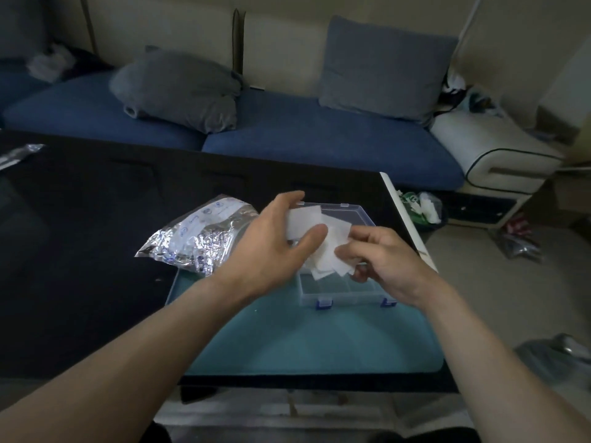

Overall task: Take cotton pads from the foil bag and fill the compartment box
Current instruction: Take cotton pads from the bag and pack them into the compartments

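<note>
Dark table (80, 235), both hands' (271, 244) (383, 260) grips apparently holding cotton pads (323, 251) over compartment box (345, 292).

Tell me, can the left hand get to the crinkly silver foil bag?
Probably yes: the crinkly silver foil bag lies just beside the left hand, nothing between them, but it holds white cotton pads.

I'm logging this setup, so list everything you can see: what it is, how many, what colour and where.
cotton pads: several, white, held over the box
compartment box: one, clear with blue latches, open on the mat
foil bag: one, silver, on the table left of the box
mat: one, teal, under the box
table: one, black
sofa: one, blue seat, behind the table
cushions: two, grey, on the sofa
left hand: grips pads
right hand: pinches pads
</note>
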The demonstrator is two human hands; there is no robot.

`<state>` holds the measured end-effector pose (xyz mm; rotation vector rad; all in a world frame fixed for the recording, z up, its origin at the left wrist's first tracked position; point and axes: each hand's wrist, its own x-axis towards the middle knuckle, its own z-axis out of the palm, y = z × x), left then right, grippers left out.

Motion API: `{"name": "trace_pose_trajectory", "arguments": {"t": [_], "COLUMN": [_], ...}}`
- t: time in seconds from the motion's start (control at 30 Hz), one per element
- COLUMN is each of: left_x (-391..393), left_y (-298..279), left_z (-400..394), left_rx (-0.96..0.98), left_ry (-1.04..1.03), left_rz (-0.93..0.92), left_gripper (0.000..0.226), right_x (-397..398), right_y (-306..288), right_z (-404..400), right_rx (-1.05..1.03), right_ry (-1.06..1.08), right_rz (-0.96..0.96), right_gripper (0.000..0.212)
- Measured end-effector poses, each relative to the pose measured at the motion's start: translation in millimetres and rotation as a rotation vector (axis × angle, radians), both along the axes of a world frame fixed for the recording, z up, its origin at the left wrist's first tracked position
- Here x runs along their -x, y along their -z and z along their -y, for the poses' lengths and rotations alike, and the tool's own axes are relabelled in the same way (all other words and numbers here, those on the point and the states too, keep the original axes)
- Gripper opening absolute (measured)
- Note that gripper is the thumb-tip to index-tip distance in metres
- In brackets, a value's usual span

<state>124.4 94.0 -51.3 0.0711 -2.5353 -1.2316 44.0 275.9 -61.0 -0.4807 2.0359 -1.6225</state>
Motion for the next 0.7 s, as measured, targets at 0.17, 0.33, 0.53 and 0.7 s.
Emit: {"name": "trace_pose_trajectory", "arguments": {"t": [0.17,0.33,0.53,0.7], "left_x": [8.7,12.4,15.7,16.5], "left_y": [11.0,21.3,22.9,22.8], "left_z": [-4.5,-7.0,-3.3,-3.2], "left_rx": [-0.175,-0.328,-0.49,-0.779], "left_ry": [-0.088,-0.143,-0.249,-0.277], "left_rz": [0.06,0.122,0.097,0.113], "left_gripper": [0.019,0.025,0.022,0.012], "right_x": [-6.7,-10.8,-2.6,1.4], "right_y": [3.2,6.5,0.5,-0.6], "right_z": [-0.6,4.7,-3.3,-2.4], "right_rx": [-0.049,-0.071,-0.077,0.081], "right_ry": [-0.005,0.034,0.207,0.265], "right_rz": [-0.064,-0.163,-0.108,0.068], "right_gripper": [0.008,0.018,0.033,0.011]}}
